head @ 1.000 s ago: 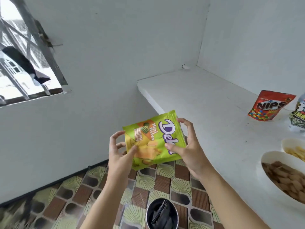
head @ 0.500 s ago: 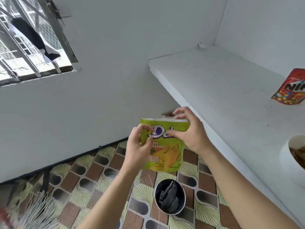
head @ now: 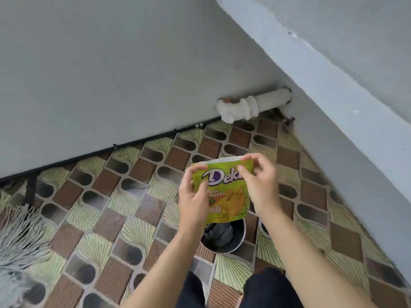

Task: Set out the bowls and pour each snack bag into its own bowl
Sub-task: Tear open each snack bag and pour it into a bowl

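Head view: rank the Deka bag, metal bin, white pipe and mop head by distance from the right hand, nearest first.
1. Deka bag, pinched by the right hand.
2. Metal bin, on the floor beneath.
3. White pipe, on the wall ahead.
4. Mop head, far left.

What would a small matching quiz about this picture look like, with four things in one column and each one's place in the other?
Things
1. green foil snack bag
2. round metal bin with a black liner
3. white plastic pipe
4. grey string mop head

Places
A. at the left edge of the view, on the patterned tile floor
B. low on the grey wall, in the corner
C. held up by the left hand and the right hand
D. on the floor, just under the bag in the picture

Pairs: 1-C, 2-D, 3-B, 4-A
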`<state>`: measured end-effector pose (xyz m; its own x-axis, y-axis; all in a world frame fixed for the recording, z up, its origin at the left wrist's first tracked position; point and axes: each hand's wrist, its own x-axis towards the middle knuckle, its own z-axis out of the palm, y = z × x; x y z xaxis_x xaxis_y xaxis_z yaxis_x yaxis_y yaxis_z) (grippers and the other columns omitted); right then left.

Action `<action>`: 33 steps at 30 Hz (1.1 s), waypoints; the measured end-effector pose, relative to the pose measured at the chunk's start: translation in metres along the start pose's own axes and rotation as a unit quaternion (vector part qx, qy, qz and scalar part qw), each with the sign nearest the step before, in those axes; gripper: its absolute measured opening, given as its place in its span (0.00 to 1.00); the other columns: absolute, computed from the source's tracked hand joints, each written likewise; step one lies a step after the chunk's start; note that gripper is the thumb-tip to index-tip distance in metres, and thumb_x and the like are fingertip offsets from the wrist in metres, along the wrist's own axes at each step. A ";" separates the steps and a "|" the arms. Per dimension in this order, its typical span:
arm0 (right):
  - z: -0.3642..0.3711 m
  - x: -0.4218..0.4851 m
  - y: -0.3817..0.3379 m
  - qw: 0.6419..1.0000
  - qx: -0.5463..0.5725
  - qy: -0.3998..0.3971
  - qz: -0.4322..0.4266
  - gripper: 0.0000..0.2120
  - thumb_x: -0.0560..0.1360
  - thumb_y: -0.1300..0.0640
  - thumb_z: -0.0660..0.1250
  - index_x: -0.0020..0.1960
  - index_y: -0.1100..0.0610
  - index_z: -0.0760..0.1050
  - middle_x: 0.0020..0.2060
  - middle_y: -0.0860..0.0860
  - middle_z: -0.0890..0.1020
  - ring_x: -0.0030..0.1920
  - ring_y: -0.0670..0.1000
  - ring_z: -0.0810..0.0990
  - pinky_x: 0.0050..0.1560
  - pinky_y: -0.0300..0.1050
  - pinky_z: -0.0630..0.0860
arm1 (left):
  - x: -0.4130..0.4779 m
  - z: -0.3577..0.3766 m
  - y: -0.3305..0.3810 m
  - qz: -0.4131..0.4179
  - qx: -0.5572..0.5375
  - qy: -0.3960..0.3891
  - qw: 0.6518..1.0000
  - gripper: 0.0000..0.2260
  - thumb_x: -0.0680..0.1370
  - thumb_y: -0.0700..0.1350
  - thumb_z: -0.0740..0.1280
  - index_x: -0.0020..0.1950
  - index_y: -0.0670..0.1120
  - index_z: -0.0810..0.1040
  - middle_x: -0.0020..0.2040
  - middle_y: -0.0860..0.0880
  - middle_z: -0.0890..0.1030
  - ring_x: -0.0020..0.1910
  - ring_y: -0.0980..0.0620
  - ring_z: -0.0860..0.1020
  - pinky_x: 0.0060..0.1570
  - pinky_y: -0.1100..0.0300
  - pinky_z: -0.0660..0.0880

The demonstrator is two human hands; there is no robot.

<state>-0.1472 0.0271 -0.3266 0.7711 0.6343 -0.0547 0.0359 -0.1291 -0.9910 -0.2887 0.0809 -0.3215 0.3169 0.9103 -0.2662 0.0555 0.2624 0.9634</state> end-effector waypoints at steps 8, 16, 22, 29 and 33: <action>0.005 0.016 0.168 0.998 -0.039 -0.030 0.031 0.10 0.76 0.67 0.70 0.45 0.52 0.79 0.46 0.49 0.84 0.48 0.46 0.84 0.40 0.41 0.82 | 0.035 0.016 -0.158 -0.089 -0.034 0.059 0.994 0.10 0.83 0.35 0.61 0.56 0.48 0.77 0.60 0.44 0.82 0.50 0.47 0.86 0.42 0.44 0.85; 0.016 0.014 0.314 0.994 -0.077 -0.058 0.055 0.11 0.74 0.65 0.72 0.42 0.49 0.79 0.45 0.48 0.85 0.52 0.51 0.84 0.49 0.50 0.84 | 0.056 0.016 -0.290 -0.130 -0.044 0.102 0.985 0.08 0.83 0.35 0.61 0.53 0.46 0.75 0.55 0.49 0.81 0.47 0.47 0.87 0.40 0.48 0.85; 0.007 0.010 0.341 0.986 -0.110 -0.094 0.083 0.05 0.73 0.58 0.73 0.42 0.48 0.81 0.50 0.45 0.83 0.59 0.44 0.78 0.63 0.48 0.75 | 0.057 0.007 -0.323 -0.130 0.009 0.094 0.987 0.10 0.80 0.33 0.63 0.49 0.47 0.78 0.53 0.49 0.80 0.57 0.44 0.81 0.53 0.46 0.82; 0.011 0.022 0.253 0.994 -0.031 -0.108 -0.004 0.07 0.76 0.60 0.72 0.53 0.51 0.82 0.49 0.45 0.84 0.51 0.36 0.80 0.50 0.28 0.75 | 0.082 -0.001 -0.249 -0.032 0.006 0.028 0.999 0.08 0.80 0.36 0.67 0.50 0.48 0.80 0.47 0.49 0.81 0.51 0.48 0.80 0.50 0.54 0.78; 0.012 0.022 0.159 0.994 0.000 -0.108 -0.025 0.07 0.77 0.60 0.72 0.54 0.52 0.81 0.47 0.48 0.85 0.49 0.41 0.82 0.50 0.31 0.76 | 0.080 -0.005 -0.148 0.006 0.019 -0.006 1.000 0.08 0.80 0.37 0.68 0.50 0.50 0.81 0.47 0.48 0.82 0.49 0.51 0.81 0.51 0.56 0.75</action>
<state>-0.1323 0.0291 -0.4871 0.6138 0.7889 -0.0302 0.0710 -0.0933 -0.9931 -0.2767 0.1165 -0.4857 0.3294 0.9090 -0.2554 0.0873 0.2400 0.9668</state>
